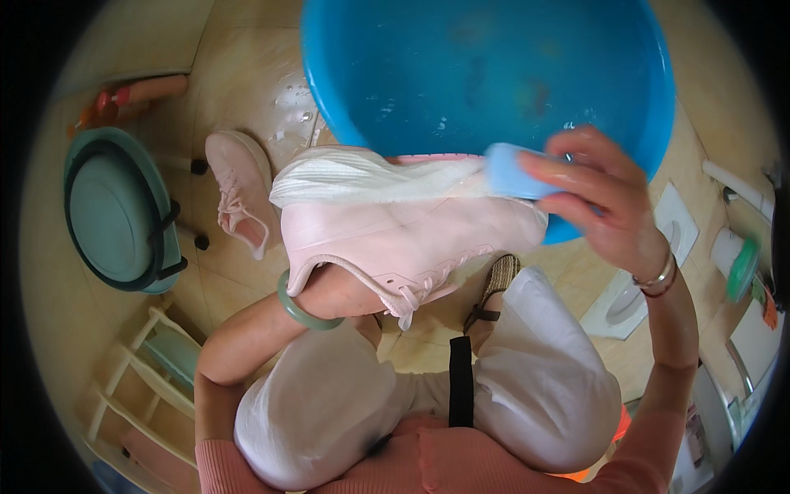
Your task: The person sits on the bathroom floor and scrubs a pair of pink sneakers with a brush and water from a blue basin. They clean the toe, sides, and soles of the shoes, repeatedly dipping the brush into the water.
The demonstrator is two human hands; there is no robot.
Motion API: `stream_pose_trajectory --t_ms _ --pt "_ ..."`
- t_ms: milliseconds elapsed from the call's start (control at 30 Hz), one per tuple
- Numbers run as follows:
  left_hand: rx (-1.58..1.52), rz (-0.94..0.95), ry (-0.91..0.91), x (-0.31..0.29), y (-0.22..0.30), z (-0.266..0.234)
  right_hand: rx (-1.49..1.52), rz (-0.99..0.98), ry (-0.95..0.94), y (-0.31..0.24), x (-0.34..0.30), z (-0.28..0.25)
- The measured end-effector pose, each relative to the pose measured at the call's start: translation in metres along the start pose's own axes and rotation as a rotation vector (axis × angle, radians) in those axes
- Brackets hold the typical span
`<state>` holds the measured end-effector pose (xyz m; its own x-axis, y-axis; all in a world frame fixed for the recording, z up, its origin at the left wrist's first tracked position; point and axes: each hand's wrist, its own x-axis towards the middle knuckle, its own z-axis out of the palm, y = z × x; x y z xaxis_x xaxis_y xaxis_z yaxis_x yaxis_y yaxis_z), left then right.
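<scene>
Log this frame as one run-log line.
left hand: inside pink shoe, holding it sole-up | right hand: blue soap bar on sole | blue basin behind | second pink shoe on floor

Right hand [605,210] rubbing blue soap [512,171] on pink shoe [395,226]

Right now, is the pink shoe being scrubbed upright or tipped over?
Tipped on its side: the pink shoe shows its white sole facing the blue basin, laces hanging down, left hand tucked inside.

Head camera looks steeply down, close over lap and blue basin [494,74].
</scene>
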<state>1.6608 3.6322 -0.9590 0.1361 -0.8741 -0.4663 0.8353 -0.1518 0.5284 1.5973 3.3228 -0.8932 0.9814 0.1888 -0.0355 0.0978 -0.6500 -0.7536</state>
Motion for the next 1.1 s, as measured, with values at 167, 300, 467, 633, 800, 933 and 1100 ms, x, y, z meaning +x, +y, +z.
stream_pose_trajectory --t_ms 167,300,467,633,800,933,1100 --pt "0.033 -0.005 -0.02 0.008 -0.002 0.009 0.063 -0.186 -0.04 -0.029 0.057 0.034" --pt "0.05 0.017 -0.014 0.012 0.002 0.01 0.097 -0.215 -0.011 -0.02 0.053 0.037" --pt "0.111 0.041 0.013 0.012 0.009 0.012 0.097 0.083 0.002 0.021 -0.017 0.009" --pt "0.159 0.023 -0.009 0.006 0.005 0.008 -0.284 0.224 0.011 0.081 -0.012 0.024" --pt "0.218 0.012 -0.02 0.004 0.003 0.007 -0.507 -0.068 0.116 0.124 0.009 0.062" --pt "0.27 0.03 0.002 -0.005 0.007 0.003 0.587 0.618 -0.074 0.079 0.028 0.019" --pt "0.335 0.059 -0.036 0.005 0.011 0.004 0.205 0.25 0.081 0.061 0.014 0.011"
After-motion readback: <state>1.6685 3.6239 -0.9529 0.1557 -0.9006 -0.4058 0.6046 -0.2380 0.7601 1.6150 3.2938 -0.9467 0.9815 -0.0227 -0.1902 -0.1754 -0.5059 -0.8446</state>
